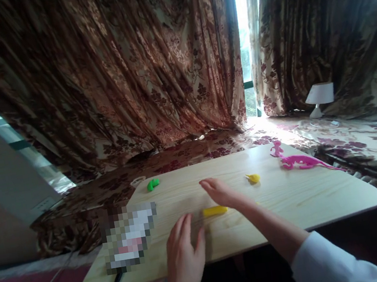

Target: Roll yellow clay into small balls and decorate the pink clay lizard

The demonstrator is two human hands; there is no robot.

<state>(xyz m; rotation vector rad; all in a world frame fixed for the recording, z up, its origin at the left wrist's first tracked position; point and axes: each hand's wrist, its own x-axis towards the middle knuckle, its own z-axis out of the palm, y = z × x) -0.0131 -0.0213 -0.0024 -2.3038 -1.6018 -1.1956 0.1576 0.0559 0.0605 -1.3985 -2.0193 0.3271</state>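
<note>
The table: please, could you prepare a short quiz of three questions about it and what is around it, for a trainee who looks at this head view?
1. Which colour is the curved piece at the far left of the table?
a) pink
b) green
c) blue
2. True or false: the yellow stick lies on the table, outside the grip of the left hand.
3. Which white thing stands at the right, in front of the patterned curtain?

Key:
1. b, green.
2. True.
3. The lamp.
</note>
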